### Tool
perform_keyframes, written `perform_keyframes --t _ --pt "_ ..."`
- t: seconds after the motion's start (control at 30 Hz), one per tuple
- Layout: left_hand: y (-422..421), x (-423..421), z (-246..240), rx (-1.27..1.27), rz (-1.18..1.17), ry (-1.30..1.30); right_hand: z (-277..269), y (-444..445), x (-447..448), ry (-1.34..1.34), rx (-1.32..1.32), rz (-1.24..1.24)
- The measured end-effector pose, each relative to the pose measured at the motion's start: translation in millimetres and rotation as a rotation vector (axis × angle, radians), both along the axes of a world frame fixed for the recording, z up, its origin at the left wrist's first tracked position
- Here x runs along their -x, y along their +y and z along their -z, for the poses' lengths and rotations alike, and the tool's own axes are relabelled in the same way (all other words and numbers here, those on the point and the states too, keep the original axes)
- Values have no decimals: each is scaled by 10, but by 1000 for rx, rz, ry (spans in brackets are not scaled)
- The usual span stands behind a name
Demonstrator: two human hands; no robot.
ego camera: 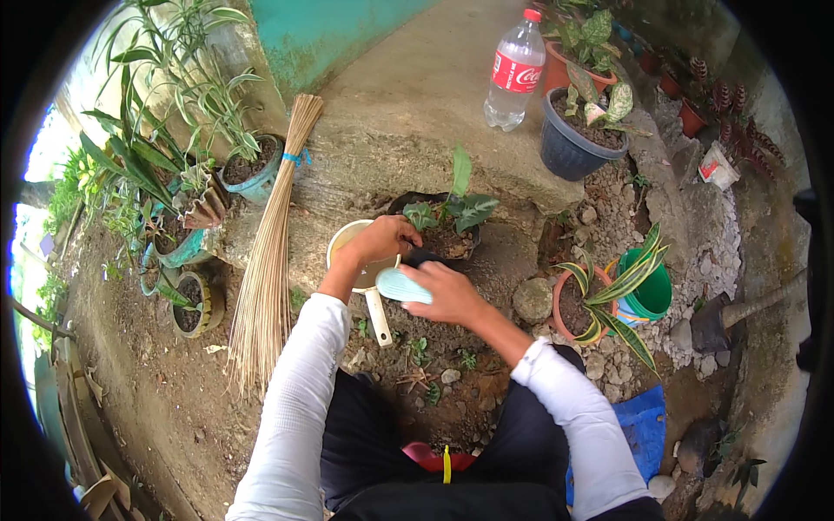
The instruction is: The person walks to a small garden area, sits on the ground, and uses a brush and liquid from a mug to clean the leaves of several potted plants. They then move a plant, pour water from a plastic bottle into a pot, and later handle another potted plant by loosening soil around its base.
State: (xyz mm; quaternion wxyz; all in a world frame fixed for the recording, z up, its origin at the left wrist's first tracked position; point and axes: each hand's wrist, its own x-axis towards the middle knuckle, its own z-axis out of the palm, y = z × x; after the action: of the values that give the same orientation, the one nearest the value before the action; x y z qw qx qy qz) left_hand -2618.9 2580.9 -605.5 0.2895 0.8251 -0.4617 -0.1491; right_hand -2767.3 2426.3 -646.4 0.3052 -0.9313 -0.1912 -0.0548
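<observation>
My right hand [443,292] grips a pale green, ribbed oval brush or scrubber [399,285], held beside a dark pot. Just left of it, my left hand [384,239] touches the near left rim of that black plastic plant pot [470,255], its fingers partly bent. Soil and a small plant with broad green leaves [474,211] fill the pot, which stands by a concrete step. Under my left hand lies a whitish dipper [379,319] with liquid in its bowl, handle towards me. My hands cover part of the pot's rim.
A bundled stick broom [273,241] leans on the step at left. Potted plants stand beyond it. At the back right are a plastic bottle [515,75] and a dark pot [576,153]. A snake plant [609,296], a green bucket [651,283], a rock [533,300] and blue sheeting [642,430] are at right.
</observation>
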Motion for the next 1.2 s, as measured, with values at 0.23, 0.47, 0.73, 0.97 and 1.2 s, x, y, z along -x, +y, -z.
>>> perform_keyframes --t 0.23,0.47,0.73,0.97,1.2 --pt "275 -81 -244 -107 -279 45 478 1380 -1228 3 537 315" --pt "226 -54 -190 -149 -150 -116 574 1380 -1308 181 227 332" --pt "-80 83 -181 62 -181 29 -308 397 -172 -148 422 58" --pt "-751 524 134 -59 -118 139 6 -897 357 -462 600 -243" --pt "-533 186 480 -2 53 -109 155 -831 -30 -720 597 -290"
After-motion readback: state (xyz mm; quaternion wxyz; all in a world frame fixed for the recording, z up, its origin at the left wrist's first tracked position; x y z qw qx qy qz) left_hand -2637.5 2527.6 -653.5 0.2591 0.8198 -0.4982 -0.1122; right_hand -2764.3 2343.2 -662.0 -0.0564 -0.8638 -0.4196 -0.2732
